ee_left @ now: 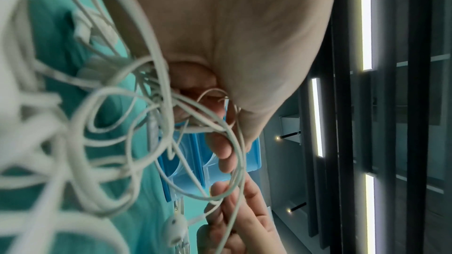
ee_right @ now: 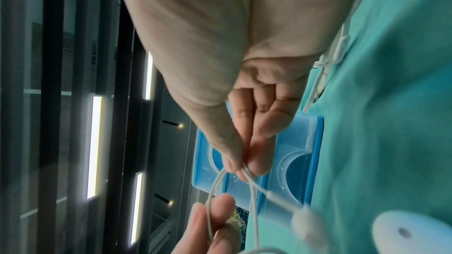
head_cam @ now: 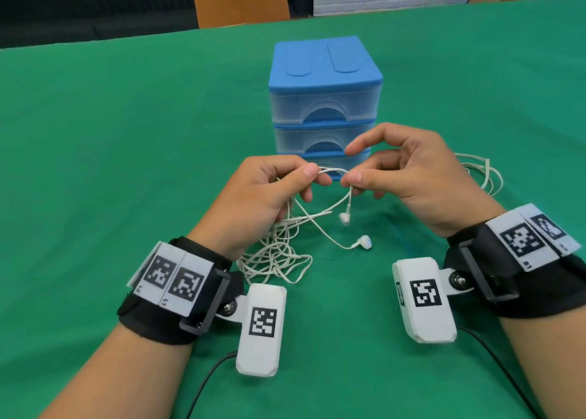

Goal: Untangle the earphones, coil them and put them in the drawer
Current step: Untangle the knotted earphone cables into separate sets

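White wired earphones [head_cam: 279, 254] lie in a tangle on the green cloth below my left hand. My left hand [head_cam: 312, 174] pinches a strand of the cable; my right hand [head_cam: 348, 177] pinches the same strand a little to the right, above the table. One earbud [head_cam: 345, 217] hangs below my right fingers, the other earbud [head_cam: 364, 242] rests on the cloth. The right wrist view shows thumb and fingers [ee_right: 257, 165] closed on two strands. A blue drawer unit [head_cam: 325, 101] with three clear drawers, all pushed in, stands just behind my hands.
A second bunch of white cable [head_cam: 482, 173] lies on the cloth to the right of my right hand. The green table cloth [head_cam: 126, 133] stretches wide on both sides. Wrist camera units [head_cam: 261, 330] hang under both wrists.
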A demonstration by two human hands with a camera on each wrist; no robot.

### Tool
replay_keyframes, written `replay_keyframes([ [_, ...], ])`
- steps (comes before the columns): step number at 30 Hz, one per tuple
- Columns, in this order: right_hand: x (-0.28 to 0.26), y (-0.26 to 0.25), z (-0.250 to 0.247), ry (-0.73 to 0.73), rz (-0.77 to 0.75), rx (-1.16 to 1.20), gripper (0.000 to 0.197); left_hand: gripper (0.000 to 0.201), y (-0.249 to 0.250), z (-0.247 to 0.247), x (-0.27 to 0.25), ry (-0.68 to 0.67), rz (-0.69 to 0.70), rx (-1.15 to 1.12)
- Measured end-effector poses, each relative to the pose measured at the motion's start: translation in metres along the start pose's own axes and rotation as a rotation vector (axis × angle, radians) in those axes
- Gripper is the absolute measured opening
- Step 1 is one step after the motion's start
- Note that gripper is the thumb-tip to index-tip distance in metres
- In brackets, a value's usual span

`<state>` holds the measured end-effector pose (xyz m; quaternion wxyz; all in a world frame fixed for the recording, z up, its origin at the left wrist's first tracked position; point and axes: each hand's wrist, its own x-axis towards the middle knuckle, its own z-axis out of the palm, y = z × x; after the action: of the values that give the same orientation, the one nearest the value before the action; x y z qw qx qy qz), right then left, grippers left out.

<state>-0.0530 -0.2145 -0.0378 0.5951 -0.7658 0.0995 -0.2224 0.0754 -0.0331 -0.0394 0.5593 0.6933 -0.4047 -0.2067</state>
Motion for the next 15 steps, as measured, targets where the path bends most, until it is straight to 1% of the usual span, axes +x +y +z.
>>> replay_keyframes([
  [3, -0.0007, -0.0004, 0.0026, 0.018, -0.099, 0.005, 0.015, 0.025, -0.0011, 0.0013, 0.0015, 0.001, -0.018, -0.049],
  [6, -0.0005, -0.0005, 0.0031, -0.031, -0.182, -0.009, 0.011, 0.027, -0.0014, 0.0029, 0.0023, -0.023, -0.043, -0.128],
  [9, -0.0016, -0.0005, 0.0046, -0.094, -0.204, -0.077, 0.017, 0.028, -0.0008, 0.0040, 0.0023, -0.065, -0.048, -0.174],
  [12, -0.0019, -0.0006, 0.0071, -0.050, -0.234, -0.122, 0.015, 0.027, 0.0003, 0.0049, 0.0011, -0.087, -0.039, -0.211],
  [15, -0.0008, -0.0013, 0.0075, 0.017, -0.269, -0.189, 0.007, 0.027, 0.0002, 0.0043, 0.0003, -0.077, -0.040, -0.222],
])
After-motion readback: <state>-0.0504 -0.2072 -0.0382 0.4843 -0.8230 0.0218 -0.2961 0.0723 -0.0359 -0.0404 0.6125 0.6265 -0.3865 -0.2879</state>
